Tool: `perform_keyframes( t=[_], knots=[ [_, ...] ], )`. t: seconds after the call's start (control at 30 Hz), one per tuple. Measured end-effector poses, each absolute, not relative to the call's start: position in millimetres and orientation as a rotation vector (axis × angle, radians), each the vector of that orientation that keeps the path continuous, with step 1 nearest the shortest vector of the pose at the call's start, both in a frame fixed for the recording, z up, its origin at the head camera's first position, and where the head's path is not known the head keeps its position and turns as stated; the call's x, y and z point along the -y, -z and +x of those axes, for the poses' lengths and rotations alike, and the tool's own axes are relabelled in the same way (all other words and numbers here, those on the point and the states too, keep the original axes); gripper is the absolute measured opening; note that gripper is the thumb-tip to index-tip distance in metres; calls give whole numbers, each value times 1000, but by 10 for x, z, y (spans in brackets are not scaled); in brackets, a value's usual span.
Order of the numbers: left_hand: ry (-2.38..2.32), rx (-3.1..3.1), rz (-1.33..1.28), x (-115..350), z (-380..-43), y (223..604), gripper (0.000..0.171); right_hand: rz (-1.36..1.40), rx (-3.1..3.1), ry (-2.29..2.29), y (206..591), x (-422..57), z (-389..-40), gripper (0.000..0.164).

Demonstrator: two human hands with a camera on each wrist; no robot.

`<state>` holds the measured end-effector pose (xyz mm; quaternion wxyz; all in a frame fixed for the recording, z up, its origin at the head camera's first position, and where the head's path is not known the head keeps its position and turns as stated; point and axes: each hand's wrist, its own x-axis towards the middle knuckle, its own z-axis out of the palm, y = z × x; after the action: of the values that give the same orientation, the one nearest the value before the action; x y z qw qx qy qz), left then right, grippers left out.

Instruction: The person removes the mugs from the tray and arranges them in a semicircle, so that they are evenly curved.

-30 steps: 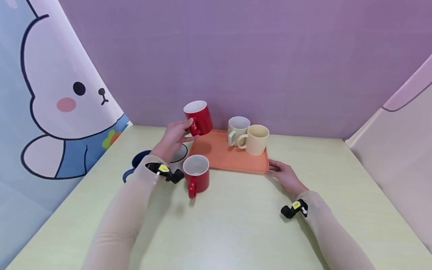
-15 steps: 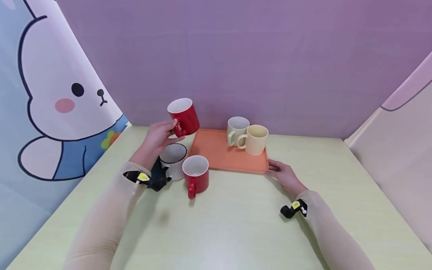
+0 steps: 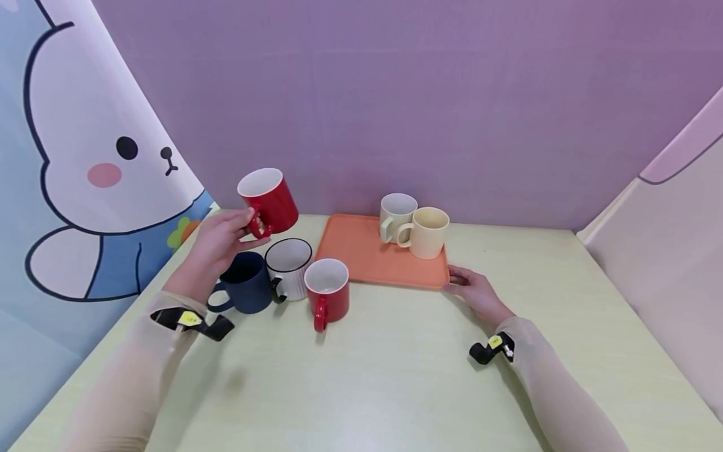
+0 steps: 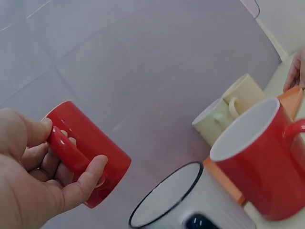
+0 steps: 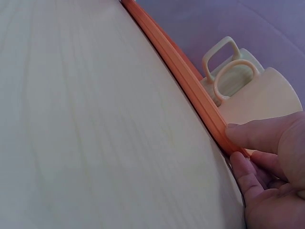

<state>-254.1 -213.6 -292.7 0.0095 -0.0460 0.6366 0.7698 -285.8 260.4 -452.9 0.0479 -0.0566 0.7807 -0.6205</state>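
Observation:
My left hand [image 3: 217,242] grips a red mug [image 3: 278,204] by its handle, in the air over the left part of the table. In the left wrist view the thumb and fingers curl round the handle of this tilted mug [image 4: 90,148]. Below it stand a dark blue mug [image 3: 251,290], a white mug [image 3: 290,276] with a black rim and a second red mug [image 3: 333,301]. My right hand [image 3: 477,294] pinches the near right corner of an orange tray [image 3: 361,263]; in the right wrist view the thumb lies on the tray's edge [image 5: 200,102].
On the tray's right half stand a pale green mug [image 3: 390,220] and a cream mug [image 3: 430,238], close together. A purple backdrop [image 3: 395,100] rises behind the table [image 3: 384,376]. At the left hangs a cloth with a cartoon animal [image 3: 96,125].
My left hand has moved left with the red mug, from over the tray's left edge to above the blue and white mugs. The right hand and the tray have stayed in place.

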Motion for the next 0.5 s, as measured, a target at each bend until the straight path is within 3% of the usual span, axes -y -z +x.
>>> perform_keyframes(
  t=[0.37,0.5],
  knots=[
    [-2452,-1969,-132,2455,-2175,2921,17,-162,-2394,1866,4475,-2596,-2831,56],
    [-2476,-1962,-156,2557,-2055,2938,28,-172,-2387,1869,4466,-2584,-2820,56]
  ],
)
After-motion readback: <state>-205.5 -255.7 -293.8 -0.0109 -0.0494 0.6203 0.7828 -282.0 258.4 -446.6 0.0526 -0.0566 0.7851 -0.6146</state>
